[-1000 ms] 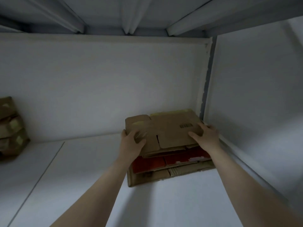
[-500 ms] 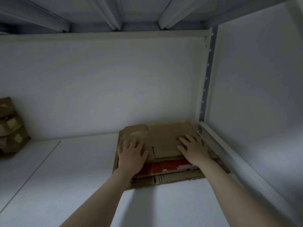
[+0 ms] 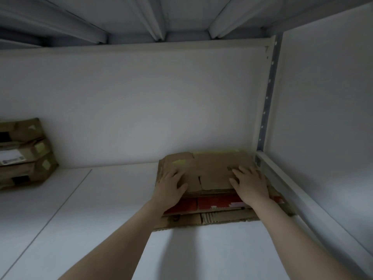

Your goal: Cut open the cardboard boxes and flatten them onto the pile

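In the head view, the flattened cardboard box (image 3: pixel 214 170) lay on top of the pile (image 3: pixel 187 220) in the lower right of centre, pushed into the back right corner of a white shelf (image 3: pixel 101 219). Under it showed a red printed sheet (image 3: pixel 218 203) and, lowest, a brown sheet whose front edge stuck out toward the camera.

The left hand (image 3: pixel 171 187) lay palm down on the box's left part, fingers straight and slightly spread, gripping nothing. The right hand (image 3: pixel 250 184) pressed flat on the right part in the same way, fingers fanned. Both forearms reached up from the bottom edge and covered parts of the pile's front.

Around it, the space was tight: a grey upright post (image 3: pixel 266 102) with a row of holes stood just behind the pile's right corner, and a pale rail (image 3: pixel 292 188) ran along its right side toward the lower right. The white back wall (image 3: pixel 141 108) rose directly behind. At the left edge, well apart from the pile, sat a stack of taped brown boxes (image 3: pixel 24 152), one with a white label. Across the top ran the ribbed underside of the upper shelf (image 3: pixel 155 17).
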